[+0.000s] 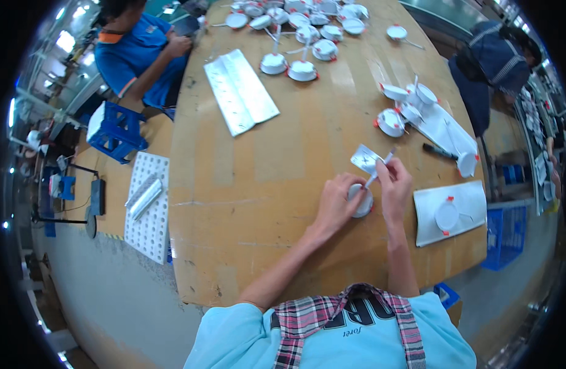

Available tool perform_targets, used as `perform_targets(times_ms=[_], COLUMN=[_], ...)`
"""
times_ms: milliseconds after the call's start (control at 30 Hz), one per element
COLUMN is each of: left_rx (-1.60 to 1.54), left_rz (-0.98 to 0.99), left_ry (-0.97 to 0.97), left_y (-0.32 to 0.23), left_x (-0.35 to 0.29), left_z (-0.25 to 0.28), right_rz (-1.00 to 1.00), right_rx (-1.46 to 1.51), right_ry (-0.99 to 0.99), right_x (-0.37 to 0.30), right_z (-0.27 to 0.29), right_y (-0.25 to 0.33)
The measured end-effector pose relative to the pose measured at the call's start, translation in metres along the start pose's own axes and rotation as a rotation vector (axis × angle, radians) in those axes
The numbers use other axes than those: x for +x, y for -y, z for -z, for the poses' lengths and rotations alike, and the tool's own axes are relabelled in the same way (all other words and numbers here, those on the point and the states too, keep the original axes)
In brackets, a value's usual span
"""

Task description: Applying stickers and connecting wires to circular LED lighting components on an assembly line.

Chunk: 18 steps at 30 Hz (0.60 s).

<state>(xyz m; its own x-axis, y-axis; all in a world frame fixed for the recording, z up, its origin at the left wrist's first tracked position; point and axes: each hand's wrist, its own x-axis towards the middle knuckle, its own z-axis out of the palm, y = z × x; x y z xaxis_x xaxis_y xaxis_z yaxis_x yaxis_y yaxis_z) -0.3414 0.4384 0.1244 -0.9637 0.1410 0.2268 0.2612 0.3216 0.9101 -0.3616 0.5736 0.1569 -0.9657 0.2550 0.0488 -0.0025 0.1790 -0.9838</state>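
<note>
While the left hand (336,202) curls its fingers, partly closed, around the round white fitting (361,203) on the bench (246,166), a light hold should stop it turning. Just beyond sits a printed white slip (364,158), best kept flat, and the pale cable (371,180), best kept straight. The right hand (394,182) has its fingers nearly pinched together there; which it grips, I cannot tell.

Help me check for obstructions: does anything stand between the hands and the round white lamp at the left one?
Nothing visible does: the left hand touches the lamp; the silver label is beyond it.
</note>
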Motion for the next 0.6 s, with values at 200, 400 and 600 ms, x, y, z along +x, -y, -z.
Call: perform_targets(times_ms=[200,400,600], left_rx=[-0.127,-0.403,-0.735], left_rz=[0.026,0.453,0.898], left_ry=[-0.012,0.297,0.497], left_y=[-0.023,-0.03,0.014], left_x=[-0.001,-0.006,0.018], left_z=[0.006,0.028,0.133], right_rz=[0.025,0.009,-0.13], right_rx=[0.293,0.359,0.345], right_ry=[-0.097,-0.017,0.059], right_x=[0.001,0.014,0.009], right_z=[0.0,-0.003,-0.014], right_y=[0.011,-0.007,-0.02])
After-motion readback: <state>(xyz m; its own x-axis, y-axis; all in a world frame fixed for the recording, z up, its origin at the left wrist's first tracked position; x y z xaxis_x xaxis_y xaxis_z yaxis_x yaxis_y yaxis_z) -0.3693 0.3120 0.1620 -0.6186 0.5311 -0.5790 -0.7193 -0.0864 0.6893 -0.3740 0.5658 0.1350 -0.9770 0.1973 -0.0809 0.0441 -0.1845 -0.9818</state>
